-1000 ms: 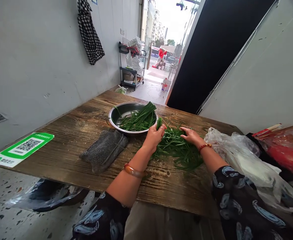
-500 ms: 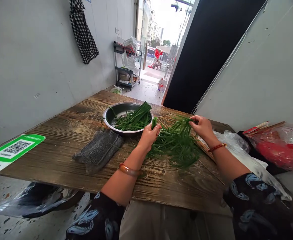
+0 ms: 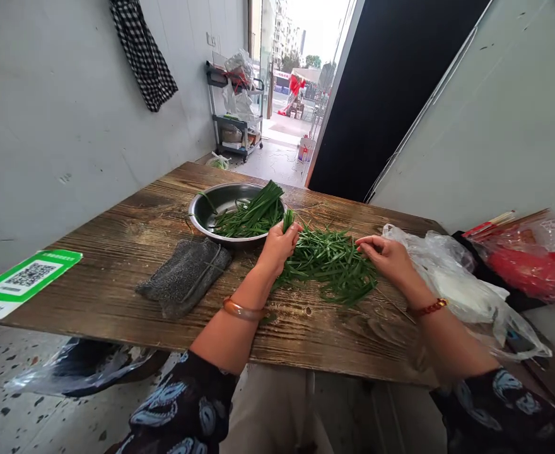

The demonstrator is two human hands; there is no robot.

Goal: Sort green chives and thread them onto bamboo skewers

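Note:
My left hand (image 3: 279, 249) is closed around a small bunch of garlic chives (image 3: 288, 219), whose green ends stick up above the fingers. It is beside the near right rim of a steel bowl (image 3: 199, 222). More long green chives (image 3: 253, 211) lie in that bowl, some leaning over its right side. A loose heap of chives (image 3: 337, 261) spreads over the wooden table between my hands. At the heap's right edge is my right hand (image 3: 388, 257), thumb and forefinger slightly apart, with nothing visible between them.
A dark grey mesh cloth (image 3: 185, 277) lies left of my left hand. Clear plastic bags (image 3: 452, 271) and red packaging (image 3: 523, 268) are on the right. A green QR-code card (image 3: 29, 280) is at the table's left edge. Beyond stands a cart (image 3: 237, 120) near the doorway.
My right hand has let go of the chives it was lifting and moved slightly down. Those chives now lie in the heap. The left hand keeps its bunch; the view has shifted slightly.

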